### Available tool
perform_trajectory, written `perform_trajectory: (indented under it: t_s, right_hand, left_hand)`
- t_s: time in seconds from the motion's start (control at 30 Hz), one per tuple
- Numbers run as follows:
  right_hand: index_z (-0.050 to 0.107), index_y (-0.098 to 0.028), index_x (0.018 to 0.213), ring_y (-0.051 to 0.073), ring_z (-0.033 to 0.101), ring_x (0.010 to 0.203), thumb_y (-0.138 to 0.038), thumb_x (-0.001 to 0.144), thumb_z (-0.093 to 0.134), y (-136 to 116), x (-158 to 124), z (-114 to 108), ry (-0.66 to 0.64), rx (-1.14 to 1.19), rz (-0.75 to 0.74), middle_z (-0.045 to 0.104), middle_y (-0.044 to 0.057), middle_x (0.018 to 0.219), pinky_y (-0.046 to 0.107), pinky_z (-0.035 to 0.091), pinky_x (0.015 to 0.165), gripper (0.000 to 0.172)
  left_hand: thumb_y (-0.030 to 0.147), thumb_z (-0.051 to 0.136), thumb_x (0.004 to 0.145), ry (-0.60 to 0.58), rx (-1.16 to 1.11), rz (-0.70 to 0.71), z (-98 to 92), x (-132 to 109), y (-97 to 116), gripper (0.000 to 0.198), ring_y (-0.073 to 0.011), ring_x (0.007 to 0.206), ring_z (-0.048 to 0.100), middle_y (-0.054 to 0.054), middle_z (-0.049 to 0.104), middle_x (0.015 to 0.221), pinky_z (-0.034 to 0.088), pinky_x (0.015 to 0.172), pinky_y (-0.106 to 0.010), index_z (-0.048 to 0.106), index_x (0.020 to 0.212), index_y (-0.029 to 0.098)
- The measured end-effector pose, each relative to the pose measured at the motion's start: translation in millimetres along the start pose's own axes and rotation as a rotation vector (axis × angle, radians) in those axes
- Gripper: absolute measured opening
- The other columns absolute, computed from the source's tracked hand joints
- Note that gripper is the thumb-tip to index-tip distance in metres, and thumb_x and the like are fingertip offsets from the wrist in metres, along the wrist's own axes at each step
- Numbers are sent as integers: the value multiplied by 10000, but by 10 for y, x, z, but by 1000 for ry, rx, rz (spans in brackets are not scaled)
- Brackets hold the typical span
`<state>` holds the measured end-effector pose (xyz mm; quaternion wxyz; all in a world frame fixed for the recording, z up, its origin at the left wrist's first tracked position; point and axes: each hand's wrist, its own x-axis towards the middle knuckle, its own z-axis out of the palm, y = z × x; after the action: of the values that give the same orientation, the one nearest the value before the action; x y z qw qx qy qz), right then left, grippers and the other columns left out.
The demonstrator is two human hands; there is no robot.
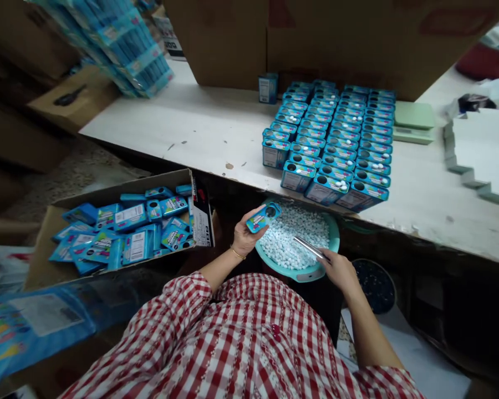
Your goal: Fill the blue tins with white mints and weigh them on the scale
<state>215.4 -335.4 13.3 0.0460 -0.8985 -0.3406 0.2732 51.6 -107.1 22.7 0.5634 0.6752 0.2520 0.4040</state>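
My left hand (244, 237) grips a small blue tin (263, 217) with a round hole in its top, held tilted over the rim of a teal bowl (311, 274). The bowl is full of small white candies (291, 235). My right hand (340, 270) pinches the handle of a metal spoon (310, 247) whose far end lies over the candies. On the white table (199, 127) above the bowl stand several rows of the same blue tins (335, 141), some with white candies on top.
A cardboard box (50, 221) at the left holds several loose blue tins lying flat. A single tin (268, 88) stands apart at the back. A green scale (413, 122) sits right of the rows. Large cardboard cartons (336, 39) line the table's far side. Blue packs (125, 44) are stacked at the upper left.
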Motion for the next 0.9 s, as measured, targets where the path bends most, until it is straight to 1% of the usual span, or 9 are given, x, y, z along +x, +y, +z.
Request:
perform_trajectory:
  t_s: [0.17,0.27,0.37,0.47,0.63,0.7,0.77,0.83,0.9]
  right_hand:
    - [570,-243,1213,240,598,1036,-407,869,385,94,-11,128,1,46,-10,646,66,1135,305,446,813,423]
    - [588,-256,1193,237,598,1041,-420,867,383,116,-33,205,0,93,-11,647,56,1135,304,449,824,418]
    - [592,-264,1186,230,604,1034,-433,864,381,118,-46,271,-24,142,-26,653,45,1124,297,458,821,421]
    - [589,-261,1187,231,606,1033,-447,860,373,121,-52,305,-47,159,-35,655,42,1122,298,462,827,434]
    - [584,-241,1197,234,592,1057,-467,855,353,102,-64,300,-47,162,-71,628,47,1172,310,461,854,470]
    - [586,-246,1193,237,586,1067,-464,853,354,75,-54,290,-48,163,-83,623,41,1182,318,457,863,465]
    - [587,-262,1189,237,581,1075,-471,849,358,46,-26,273,-45,159,-89,620,28,1187,322,456,868,460]
    - [584,-263,1194,242,580,1075,-475,848,349,30,15,243,-37,132,-77,613,29,1197,330,458,867,469]
    - [572,-246,1213,255,584,1066,-474,846,329,43,59,207,-26,75,-42,606,46,1207,347,461,861,495]
  left_hand:
    - [448,652,728,192,53,-11,109,537,37,574,-206,981,631,-76,648,1096,485,930,-358,487,1206,178]
    - [432,605,778,293,106,-33,195,909,-19,660,-225,1136,550,-87,567,1242,423,1009,-374,350,1339,194]
    - [379,616,777,177,153,-66,360,1128,-150,759,-257,1284,398,-111,424,1389,343,1074,-402,237,1407,191]
    - [280,622,767,36,173,-84,570,1244,-287,700,-288,1369,213,-139,263,1475,238,1125,-430,308,1382,159]
    - [151,611,737,41,237,-166,769,1420,-302,602,-338,1373,167,-210,182,1481,204,1132,-452,417,1303,81]
    - [167,606,743,49,259,-157,674,1432,-240,501,-342,1327,299,-228,292,1424,287,1099,-437,501,1222,66]
    - [203,566,778,98,250,-97,414,1396,-185,385,-298,1205,472,-202,420,1322,404,1013,-402,558,1146,90]
    - [222,534,798,212,272,6,-22,1341,-173,356,-236,1087,553,-152,485,1232,467,929,-359,552,1141,130]
    - [224,550,783,363,407,104,-593,1287,-220,397,-223,1131,507,-125,484,1218,428,970,-350,516,1172,152]
